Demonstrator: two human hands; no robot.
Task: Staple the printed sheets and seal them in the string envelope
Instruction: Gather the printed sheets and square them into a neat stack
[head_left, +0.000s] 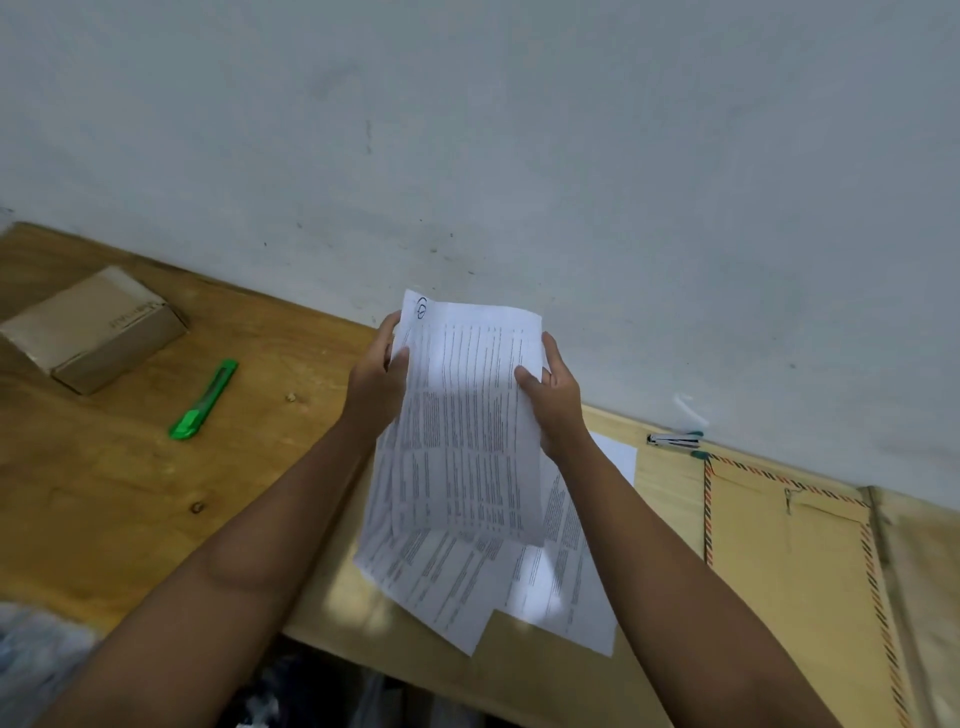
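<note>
While I look down over my arms, the string envelope (789, 566) lies flat on the worktop (130, 493) at my right, flap side up with a striped border, and I cannot tell whether anything is inside it. A closed cardboard box (93, 327) sits far left near the wall; its contents are hidden. I hold the printed sheets (467, 426) up in front of me above the worktop: my left grip (376, 382) clasps their left edge, thumb over the front, and my right grip (553, 400) clasps the right edge the same way. They are white pages of dense small print, fanned unevenly at the bottom, with a circled mark at the top corner. The print is too small to read. A stapler (674, 440) rests by the wall beyond the envelope, and a green utility knife (203, 400) lies near the box.
</note>
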